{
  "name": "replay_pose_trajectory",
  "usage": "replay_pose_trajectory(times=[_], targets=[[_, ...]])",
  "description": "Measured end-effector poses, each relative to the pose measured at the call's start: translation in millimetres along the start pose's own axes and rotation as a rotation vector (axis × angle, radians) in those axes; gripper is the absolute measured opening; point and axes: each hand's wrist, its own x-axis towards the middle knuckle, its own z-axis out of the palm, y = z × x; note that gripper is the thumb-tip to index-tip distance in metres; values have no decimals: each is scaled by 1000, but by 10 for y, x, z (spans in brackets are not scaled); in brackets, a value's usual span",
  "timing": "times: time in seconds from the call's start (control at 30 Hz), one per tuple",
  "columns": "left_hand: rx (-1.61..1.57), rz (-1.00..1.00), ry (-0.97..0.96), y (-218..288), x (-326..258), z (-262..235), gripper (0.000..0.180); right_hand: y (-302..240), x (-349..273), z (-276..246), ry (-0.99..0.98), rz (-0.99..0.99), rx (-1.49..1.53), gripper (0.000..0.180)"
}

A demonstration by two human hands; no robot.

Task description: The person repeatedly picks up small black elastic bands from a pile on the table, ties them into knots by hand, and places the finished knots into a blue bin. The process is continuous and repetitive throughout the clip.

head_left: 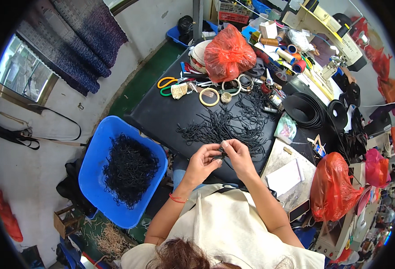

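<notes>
Both hands meet over the near edge of the black table (pixel 157 112), fingers pinched around a thin black cord (pixel 221 154). My left hand (pixel 202 163) has its fingertips closed on the cord from the left. Thumb and fingers of my right hand (pixel 238 158) close on it from the other side. Much of the cord is hidden by the fingers. Just beyond the hands spreads a tangled heap of black cords (pixel 220 123). To the left, a blue plastic tub (pixel 90 175) holds a large mass of similar black cords (pixel 130 170).
Scissors (pixel 166 83), tape rolls (pixel 209 97) and a red plastic bag (pixel 230 54) lie farther back. A sewing machine (pixel 327 31) and thread spools (pixel 299 66) stand at the back right. Right of me are a board with paper (pixel 285 177), a phone (pixel 299 210) and another red bag (pixel 334 188).
</notes>
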Motion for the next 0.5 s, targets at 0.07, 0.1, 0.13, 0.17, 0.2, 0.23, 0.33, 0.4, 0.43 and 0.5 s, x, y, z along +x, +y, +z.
replay_pose_trajectory(times=[0.07,0.1,0.13,0.17,0.2,0.23,0.33,0.4,0.43,0.5], targets=[[1,-40,-13,10,-1,-18,32,17,-22,58,26,32,14,22],[22,-39,1,-11,10,-31,28,33,-19,63,23,20,33,22],[43,-40,12,-30,15,-38,25,24,-23,59,-3,60,119,22],[16,-35,7,-31,14,-47,23,-1,-32,48,-29,99,205,22],[-12,-30,2,-29,16,-63,22,-30,-40,33,-54,139,292,22],[-38,-26,-3,-28,13,-73,20,-64,-51,7,-84,132,226,22],[-38,-65,9,42,-3,-33,13,-105,-64,-40,-122,83,96,21],[-4,-135,-65,65,16,-57,12,-65,-62,-6,-77,10,99,21],[12,-171,-100,71,22,-71,11,-97,-92,9,-58,-9,15,21],[100,-130,-129,62,29,-91,11,-53,-84,5,-22,-52,-56,21]])
